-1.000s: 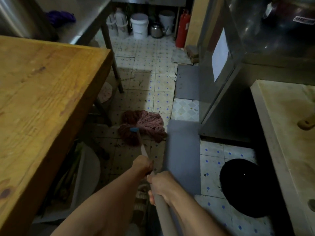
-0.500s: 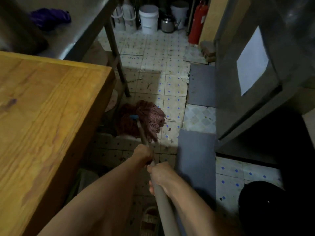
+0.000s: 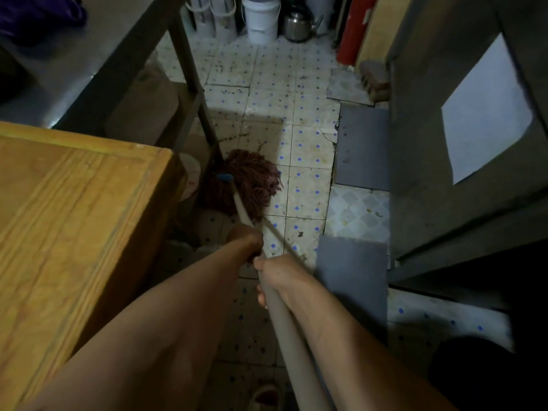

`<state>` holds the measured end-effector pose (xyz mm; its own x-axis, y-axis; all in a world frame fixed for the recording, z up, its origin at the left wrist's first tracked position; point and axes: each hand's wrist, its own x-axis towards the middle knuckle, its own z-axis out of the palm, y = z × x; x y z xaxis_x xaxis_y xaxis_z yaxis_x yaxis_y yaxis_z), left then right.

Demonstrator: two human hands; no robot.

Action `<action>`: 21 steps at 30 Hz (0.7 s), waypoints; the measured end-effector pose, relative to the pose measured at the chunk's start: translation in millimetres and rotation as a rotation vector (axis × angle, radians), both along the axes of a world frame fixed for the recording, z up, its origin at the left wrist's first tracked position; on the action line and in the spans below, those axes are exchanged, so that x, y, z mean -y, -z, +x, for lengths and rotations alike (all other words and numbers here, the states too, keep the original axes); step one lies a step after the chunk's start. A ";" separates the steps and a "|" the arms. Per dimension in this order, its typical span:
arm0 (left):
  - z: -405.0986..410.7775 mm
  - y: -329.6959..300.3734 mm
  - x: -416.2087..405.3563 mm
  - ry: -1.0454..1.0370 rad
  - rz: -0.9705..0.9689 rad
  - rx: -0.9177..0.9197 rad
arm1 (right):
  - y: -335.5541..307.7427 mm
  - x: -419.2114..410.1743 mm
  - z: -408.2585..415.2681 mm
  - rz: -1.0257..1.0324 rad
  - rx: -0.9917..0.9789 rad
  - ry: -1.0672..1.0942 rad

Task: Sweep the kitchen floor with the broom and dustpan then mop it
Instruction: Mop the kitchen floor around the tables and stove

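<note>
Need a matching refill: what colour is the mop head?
Reddish-brown strands on the mop head, head view.

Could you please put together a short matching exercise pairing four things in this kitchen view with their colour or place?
Things:
1. mop head
2. fire extinguisher
3. wooden table
4. kettle

Descriptions:
A. red, standing at the far right of the back row
B. shiny metal, between a white bucket and the red cylinder
C. reddish strings, on the tiles by a metal table leg
D. light brown top, left of the arms

Pairs: 1-C, 2-A, 3-D, 4-B
</note>
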<state>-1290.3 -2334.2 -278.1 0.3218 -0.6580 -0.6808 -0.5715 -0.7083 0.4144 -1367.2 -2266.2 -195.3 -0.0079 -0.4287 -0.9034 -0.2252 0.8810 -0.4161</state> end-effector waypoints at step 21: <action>-76.3 -63.1 -221.1 0.164 0.048 -0.155 | -49.6 -220.9 -73.5 0.065 -0.085 0.083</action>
<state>-1366.6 -2113.1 -215.0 0.1025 -0.6586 -0.7455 -0.6125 -0.6323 0.4743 -1440.7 -2045.3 -145.7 -0.1185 -0.3643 -0.9237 -0.1818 0.9225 -0.3405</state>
